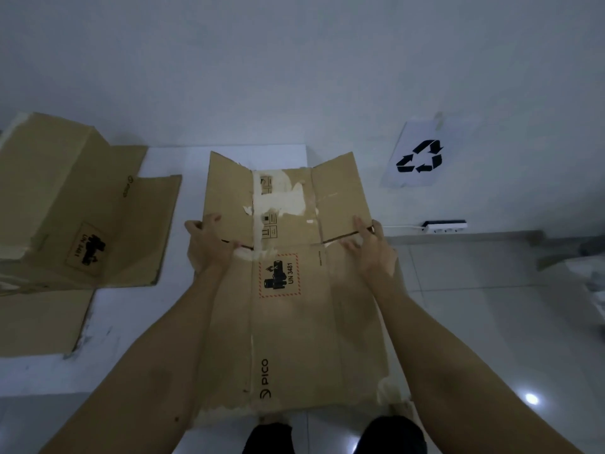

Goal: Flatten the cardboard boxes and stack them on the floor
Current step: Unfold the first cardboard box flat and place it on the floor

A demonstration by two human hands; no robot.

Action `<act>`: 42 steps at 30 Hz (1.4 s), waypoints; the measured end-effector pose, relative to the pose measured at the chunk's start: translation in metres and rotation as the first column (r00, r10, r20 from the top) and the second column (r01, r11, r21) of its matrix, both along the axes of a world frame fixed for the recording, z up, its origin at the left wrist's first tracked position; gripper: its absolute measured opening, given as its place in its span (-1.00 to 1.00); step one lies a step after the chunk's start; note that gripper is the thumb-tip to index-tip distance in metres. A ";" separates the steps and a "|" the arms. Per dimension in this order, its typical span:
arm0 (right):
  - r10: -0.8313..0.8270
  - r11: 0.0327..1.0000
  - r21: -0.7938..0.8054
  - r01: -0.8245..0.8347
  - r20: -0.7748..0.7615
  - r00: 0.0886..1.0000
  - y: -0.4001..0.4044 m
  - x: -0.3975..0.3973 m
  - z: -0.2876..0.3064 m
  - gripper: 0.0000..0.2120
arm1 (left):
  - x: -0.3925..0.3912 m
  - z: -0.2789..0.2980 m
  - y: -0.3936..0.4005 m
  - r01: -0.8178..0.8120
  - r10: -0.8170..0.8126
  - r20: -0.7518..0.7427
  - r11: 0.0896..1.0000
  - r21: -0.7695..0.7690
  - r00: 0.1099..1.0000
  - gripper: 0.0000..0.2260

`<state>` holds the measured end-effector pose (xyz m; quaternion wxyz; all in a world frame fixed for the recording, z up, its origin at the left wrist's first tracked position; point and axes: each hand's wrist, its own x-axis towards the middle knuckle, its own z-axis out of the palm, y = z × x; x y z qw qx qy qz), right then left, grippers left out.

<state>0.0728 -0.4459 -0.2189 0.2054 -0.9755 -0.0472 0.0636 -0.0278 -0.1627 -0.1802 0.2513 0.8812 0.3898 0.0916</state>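
Flattened box (294, 290), long axis running away from person, flaps far end; L hand (209, 247) & R hand (373, 250) clamp its side edges, apparently at flap fold.

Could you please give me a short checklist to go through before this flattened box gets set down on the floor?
1. Both hands hold the box: ok. The left hand and right hand each have a grip on a side edge of the flattened box.
2. Box is flat: mostly ok. The top flaps angle up slightly.
3. Tape is off: cannot tell. Torn pale patches show along the centre seam.
4. A stack to join: ok. Other cardboard boxes lie to the left.
5. Floor ahead is free: ok. The white floor shows bare; the power strip sits off to the right.
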 end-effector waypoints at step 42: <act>-0.015 0.996 -0.085 0.016 0.006 1.000 -0.317 0.173 -0.576 -0.52 | 0.177 -0.597 -0.322 0.043 -0.043 -0.030 0.999 -0.004 0.999 -0.42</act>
